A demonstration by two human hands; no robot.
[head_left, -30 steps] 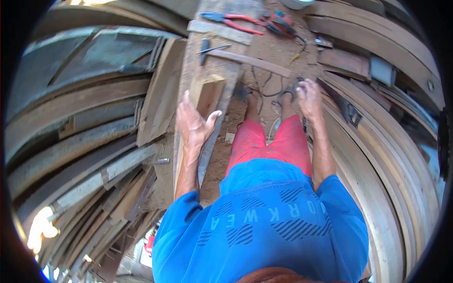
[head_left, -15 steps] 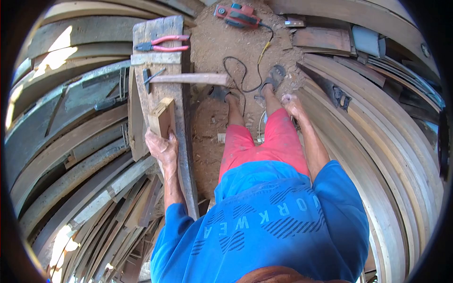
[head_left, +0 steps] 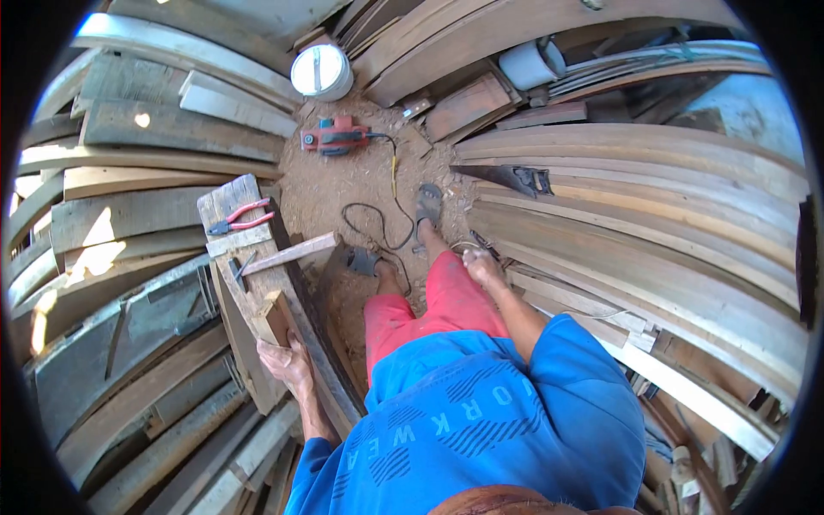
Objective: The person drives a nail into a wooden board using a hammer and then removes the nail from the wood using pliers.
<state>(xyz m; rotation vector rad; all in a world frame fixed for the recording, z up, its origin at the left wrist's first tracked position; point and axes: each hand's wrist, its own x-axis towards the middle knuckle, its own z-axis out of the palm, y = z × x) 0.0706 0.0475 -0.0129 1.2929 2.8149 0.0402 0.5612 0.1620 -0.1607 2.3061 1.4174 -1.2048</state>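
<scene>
My left hand [head_left: 287,362] is closed around a wooden block [head_left: 275,319] standing on a worn timber bench [head_left: 245,202]. Beyond the block lies a hammer [head_left: 292,253], its pale handle reaching past the bench edge. Red-handled pliers [head_left: 240,219] rest near the bench's far end. My right hand [head_left: 485,268] is beside my right knee, with its fingers curled closed. A pale cord loops close to those fingers, and a small dark object [head_left: 486,245] is just beyond them. What the right fingers hold, if anything, is hidden.
A red electric planer [head_left: 336,136] sits on the dusty ground, its black cord [head_left: 378,215] winding towards my feet. A white lidded bucket [head_left: 322,73] stands farther back. Stacked planks line both sides, with a handsaw [head_left: 515,178] on the right stack.
The view has turned to the right, bringing the bucket into sight. My right hand has come in beside the knee. My left hand keeps its grip on the wooden block.
</scene>
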